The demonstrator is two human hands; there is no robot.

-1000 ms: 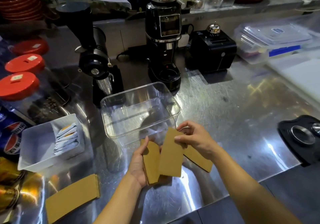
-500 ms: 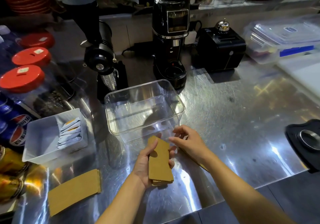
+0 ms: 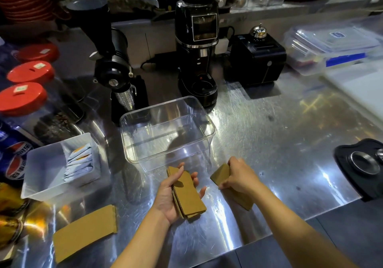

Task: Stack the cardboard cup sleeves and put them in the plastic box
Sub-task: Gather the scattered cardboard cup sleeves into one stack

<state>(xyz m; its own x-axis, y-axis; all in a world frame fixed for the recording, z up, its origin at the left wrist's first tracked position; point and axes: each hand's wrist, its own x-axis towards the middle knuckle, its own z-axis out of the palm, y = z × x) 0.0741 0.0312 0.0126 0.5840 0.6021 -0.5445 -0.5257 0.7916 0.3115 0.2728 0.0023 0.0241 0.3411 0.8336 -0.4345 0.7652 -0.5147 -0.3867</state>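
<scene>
Two hands work before the empty box [image 3: 167,131]: left hand [image 3: 172,195] cradles a sleeve stack [image 3: 189,195], right hand [image 3: 238,177] pinches another sleeve [image 3: 220,176] near the bench's [image 3: 269,143] front edge.

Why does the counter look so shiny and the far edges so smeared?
Head view: overhead lights bounce off the steel counter as white and yellow glare; the wide lens bends the edges; the lidded containers at far right are blurred, while both hands look sharp.
</scene>
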